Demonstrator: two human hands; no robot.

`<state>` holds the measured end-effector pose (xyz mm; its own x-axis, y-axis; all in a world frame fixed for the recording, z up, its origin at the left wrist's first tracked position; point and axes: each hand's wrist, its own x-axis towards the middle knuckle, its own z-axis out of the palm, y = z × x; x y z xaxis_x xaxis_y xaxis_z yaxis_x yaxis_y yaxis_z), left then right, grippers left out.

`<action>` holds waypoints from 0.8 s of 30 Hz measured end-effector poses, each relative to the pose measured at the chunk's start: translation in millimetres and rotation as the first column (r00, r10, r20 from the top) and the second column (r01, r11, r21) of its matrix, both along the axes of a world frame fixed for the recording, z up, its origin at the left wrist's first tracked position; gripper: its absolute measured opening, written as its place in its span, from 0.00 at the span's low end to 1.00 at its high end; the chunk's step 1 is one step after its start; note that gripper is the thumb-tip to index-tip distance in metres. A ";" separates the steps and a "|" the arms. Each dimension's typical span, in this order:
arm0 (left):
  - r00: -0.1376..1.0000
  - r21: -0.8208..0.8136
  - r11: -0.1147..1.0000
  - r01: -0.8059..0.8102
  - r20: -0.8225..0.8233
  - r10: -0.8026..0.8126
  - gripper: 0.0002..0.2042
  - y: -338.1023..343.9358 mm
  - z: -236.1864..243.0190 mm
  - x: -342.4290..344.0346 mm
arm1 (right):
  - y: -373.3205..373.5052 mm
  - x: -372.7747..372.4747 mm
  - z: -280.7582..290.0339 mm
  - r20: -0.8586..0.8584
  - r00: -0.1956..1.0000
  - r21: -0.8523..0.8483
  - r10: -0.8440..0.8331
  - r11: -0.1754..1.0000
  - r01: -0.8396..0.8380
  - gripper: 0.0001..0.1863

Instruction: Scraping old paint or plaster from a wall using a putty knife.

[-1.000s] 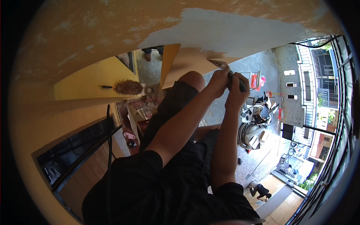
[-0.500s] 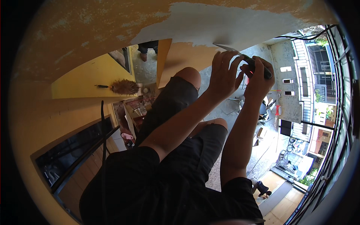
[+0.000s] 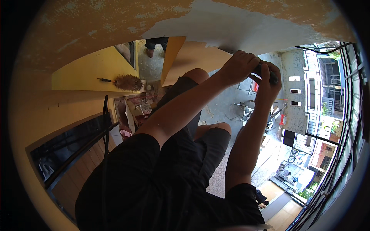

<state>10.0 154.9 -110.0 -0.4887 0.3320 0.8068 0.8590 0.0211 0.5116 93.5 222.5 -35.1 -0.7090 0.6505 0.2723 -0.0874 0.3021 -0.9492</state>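
Both of my hands are raised at a surface of patchy orange paint [image 3: 81, 27] with a pale grey coat [image 3: 216, 23]. My left hand [image 3: 239, 67] is closed over the front part of a scraper, whose metal blade [image 3: 225, 50] lies against the grey area and is partly hidden by the fingers. Its dark handle [image 3: 273, 78] is gripped by my right hand [image 3: 268, 84], behind and to the right of the left one. A tan, angled panel [image 3: 192, 59] adjoins the grey coat below it.
A feather duster [image 3: 127, 82] rests on the yellow surface at left. Below are my bent knees [image 3: 196, 74], rubble [image 3: 148, 96] and chairs [image 3: 246, 111]. Someone's legs [image 3: 152, 48] show at top, another person [image 3: 261, 198] at lower right. A dark cable [image 3: 320, 50] runs upper right.
Both hands and the scraper have moved up and right since a second ago. My left fingers, loosened and spread half a second ago, have closed on the scraper again.
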 end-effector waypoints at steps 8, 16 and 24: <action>0.997 -0.001 0.999 -0.042 0.071 0.042 0.12 -0.1 -15.8 -3.2 | -6.2 7.4 65.8 0.016 0.983 0.585 -0.181 0.799 0.137 0.38; 0.998 0.041 0.999 0.015 -0.057 -0.012 0.14 1.8 -8.4 8.1 | -8.1 6.9 35.8 0.185 0.969 0.538 -0.164 0.842 0.040 0.35; 0.995 -0.056 0.996 0.072 -0.059 -0.075 0.14 -5.1 -0.1 0.1 | -20.2 5.6 30.4 0.201 0.963 0.414 -0.180 0.907 0.083 0.27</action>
<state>10.1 149.9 -110.1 -0.4116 0.4089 0.8145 0.8888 -0.0176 0.4579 99.2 202.3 -4.6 -0.6986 0.6132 0.3687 0.1843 0.6522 -0.7353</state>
